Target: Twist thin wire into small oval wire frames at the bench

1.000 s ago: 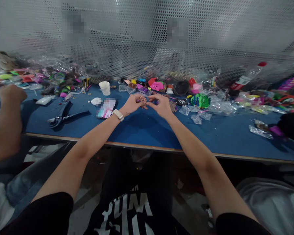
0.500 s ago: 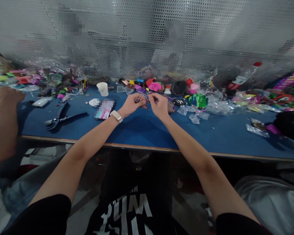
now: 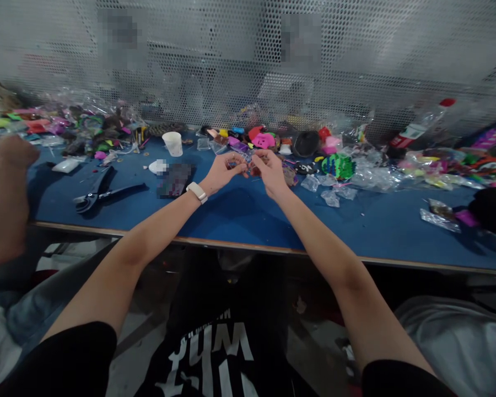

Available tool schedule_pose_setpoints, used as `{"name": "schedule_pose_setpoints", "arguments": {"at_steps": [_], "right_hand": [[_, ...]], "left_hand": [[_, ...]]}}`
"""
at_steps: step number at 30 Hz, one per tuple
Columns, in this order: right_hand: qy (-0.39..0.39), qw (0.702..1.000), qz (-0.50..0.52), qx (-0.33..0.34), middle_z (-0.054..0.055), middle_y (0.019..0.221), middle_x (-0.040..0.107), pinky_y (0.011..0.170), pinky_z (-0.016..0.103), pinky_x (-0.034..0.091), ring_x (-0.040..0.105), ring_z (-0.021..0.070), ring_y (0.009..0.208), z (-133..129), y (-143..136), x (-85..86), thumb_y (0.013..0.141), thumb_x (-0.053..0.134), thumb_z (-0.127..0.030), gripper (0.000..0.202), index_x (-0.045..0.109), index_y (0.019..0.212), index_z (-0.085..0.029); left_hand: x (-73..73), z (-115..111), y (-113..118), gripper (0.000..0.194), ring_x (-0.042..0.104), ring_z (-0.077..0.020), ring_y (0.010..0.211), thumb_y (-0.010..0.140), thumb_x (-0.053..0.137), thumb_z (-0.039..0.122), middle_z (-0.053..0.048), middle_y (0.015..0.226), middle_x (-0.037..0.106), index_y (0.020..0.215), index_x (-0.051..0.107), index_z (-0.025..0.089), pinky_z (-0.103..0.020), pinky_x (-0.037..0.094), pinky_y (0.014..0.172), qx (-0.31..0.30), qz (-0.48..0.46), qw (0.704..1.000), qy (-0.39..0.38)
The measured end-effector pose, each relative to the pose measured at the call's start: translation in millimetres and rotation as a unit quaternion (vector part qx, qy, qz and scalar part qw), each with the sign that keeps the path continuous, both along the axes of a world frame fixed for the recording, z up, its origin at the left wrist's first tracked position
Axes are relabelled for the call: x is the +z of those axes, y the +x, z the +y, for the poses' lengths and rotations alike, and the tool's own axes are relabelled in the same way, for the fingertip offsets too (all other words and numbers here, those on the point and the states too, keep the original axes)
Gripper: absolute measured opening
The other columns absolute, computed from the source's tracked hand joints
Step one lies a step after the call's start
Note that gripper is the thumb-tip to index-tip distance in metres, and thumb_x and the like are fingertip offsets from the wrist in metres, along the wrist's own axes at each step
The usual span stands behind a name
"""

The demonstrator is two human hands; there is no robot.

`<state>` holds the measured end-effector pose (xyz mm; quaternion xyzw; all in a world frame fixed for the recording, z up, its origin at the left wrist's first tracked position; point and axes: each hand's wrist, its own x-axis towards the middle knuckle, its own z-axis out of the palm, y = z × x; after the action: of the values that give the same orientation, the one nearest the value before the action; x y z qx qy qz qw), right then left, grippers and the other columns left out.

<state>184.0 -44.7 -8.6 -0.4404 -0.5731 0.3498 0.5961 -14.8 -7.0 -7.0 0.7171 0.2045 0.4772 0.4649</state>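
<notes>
Holding a small thing with thin strands (image 3: 247,160) up between left hand (image 3: 224,170) and right hand (image 3: 271,170), above the bench (image 3: 248,226), nearer its far edge than its near edge. Clamping it, by the look, in the bent fingers of the left; bringing thumb and forefinger together in a pinch at the right, close beside. Cannot tell, for overlap and small scale, whether gripping a strand there or only touching it. Reaching across with straighter right fingers a second ago, now bending them in more tightly: probably a shift from feeling about to finer handling, without letting go on the left. Gone dark since half a second ago on the phone (image 3: 174,181), left of the hands; likely of no weight for the handwork. Lying unmoved toward the bench's near edge at left: dark-handled cutters (image 3: 107,193).
</notes>
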Motion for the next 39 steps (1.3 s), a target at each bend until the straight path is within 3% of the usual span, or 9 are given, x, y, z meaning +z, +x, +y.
{"name": "schedule_pose_setpoints", "arguments": {"at_steps": [5, 10, 14, 17, 22, 27, 32, 39], "right_hand": [[0.131, 0.977, -0.133, -0.103, 0.007, 0.101, 0.084, 0.091, 0.051, 0.07, 0.081, 0.0299, 0.093, -12.5, -1.0, 4.5, 0.097, 0.088, -0.07, 0.044, 0.079, 0.112, -0.03], [0.17, 0.944, -0.234, -0.158, 0.009, 0.116, 0.085, 0.094, 0.052, 0.069, 0.081, 0.0314, 0.103, -14.8, 3.0, 8.9, 0.105, 0.082, -0.056, 0.027, 0.086, 0.108, -0.029], [0.172, 0.932, -0.278, -0.156, 0.01, 0.121, 0.085, 0.109, 0.059, 0.066, 0.079, 0.0361, 0.122, -10.3, 3.9, 6.2, 0.108, 0.079, -0.042, 0.014, 0.086, 0.105, -0.029], [0.154, 0.935, -0.277, -0.156, 0.009, 0.119, 0.088, 0.11, 0.06, 0.066, 0.08, 0.0361, 0.12, -8.0, 2.4, 2.4, 0.107, 0.078, -0.035, 0.01, 0.085, 0.111, -0.029], [0.11, 0.963, -0.211, -0.13, 0.01, 0.118, 0.089, 0.108, 0.056, 0.067, 0.084, 0.0335, 0.119, -5.6, 2.6, -0.6, 0.108, 0.073, -0.036, 0.023, 0.078, 0.129, -0.028], [0.094, 0.976, -0.155, -0.119, 0.01, 0.114, 0.087, 0.111, 0.056, 0.067, 0.083, 0.0326, 0.114, -6.6, 4.7, 1.6, 0.105, 0.078, -0.046, 0.023, 0.077, 0.12, -0.029], [0.102, 0.975, -0.147, -0.135, 0.009, 0.119, 0.085, 0.111, 0.058, 0.067, 0.079, 0.0337, 0.115, -12.9, -2.8, 3.4, 0.094, 0.09, -0.053, 0.032, 0.077, 0.112, -0.031], [0.113, 0.968, -0.172, -0.145, 0.01, 0.116, 0.083, 0.105, 0.059, 0.069, 0.079, 0.0368, 0.114, -17.5, -8.0, 3.5, 0.095, 0.087, -0.047, 0.02, 0.082, 0.102, -0.029]], "left_hand": [[-2.8, 1.5, 3.7, 0.049, 0.084, -0.0187, 0.076, 0.095, 0.098, 0.063, -0.002, 0.084, 0.077, 0.098, 0.074, 0.02, -0.031, 0.068, 0.072, 0.007, -0.022, 1.0, -0.012], [-4.6, 2.9, 2.5, 0.054, 0.084, -0.0188, 0.078, 0.093, 0.098, 0.068, -0.004, 0.089, 0.078, 0.096, 0.073, 0.02, -0.032, 0.069, 0.074, -0.007, -0.032, 0.999, 0.005], [-6.2, 5.4, 1.2, 0.042, 0.083, -0.0192, 0.078, 0.1, 0.094, 0.057, -0.005, 0.09, 0.078, 0.096, 0.073, 0.021, -0.036, 0.071, 0.079, 0.001, 0.004, 1.0, 0.021], [-6.2, 7.3, 0.0, 0.031, 0.083, -0.0201, 0.08, 0.105, 0.089, 0.046, -0.005, 0.091, 0.08, 0.098, 0.073, 0.021, -0.039, 0.072, 0.082, 0.011, 0.032, 0.999, 0.038], [-4.0, 6.9, -2.3, 0.016, 0.083, -0.0219, 0.082, 0.105, 0.082, 0.033, -0.005, 0.089, 0.082, 0.098, 0.075, 0.021, -0.041, 0.071, 0.088, 0.046, 0.086, 0.99, 0.097], [-2.7, 6.9, -2.9, 0.006, 0.083, -0.0235, 0.082, 0.101, 0.079, 0.021, -0.006, 0.087, 0.083, 0.096, 0.076, 0.021, -0.042, 0.07, 0.09, 0.086, 0.101, 0.985, 0.107], [-2.2, 7.4, -3.1, 0.011, 0.083, -0.0251, 0.08, 0.099, 0.086, 0.025, -0.005, 0.083, 0.083, 0.093, 0.076, 0.022, -0.044, 0.07, 0.088, 0.095, 0.071, 0.99, 0.078], [-3.0, 2.5, 0.2, 0.016, 0.084, -0.0257, 0.083, 0.102, 0.086, 0.034, -0.006, 0.085, 0.084, 0.094, 0.077, 0.022, -0.044, 0.07, 0.09, 0.076, 0.073, 0.992, 0.074]]}}
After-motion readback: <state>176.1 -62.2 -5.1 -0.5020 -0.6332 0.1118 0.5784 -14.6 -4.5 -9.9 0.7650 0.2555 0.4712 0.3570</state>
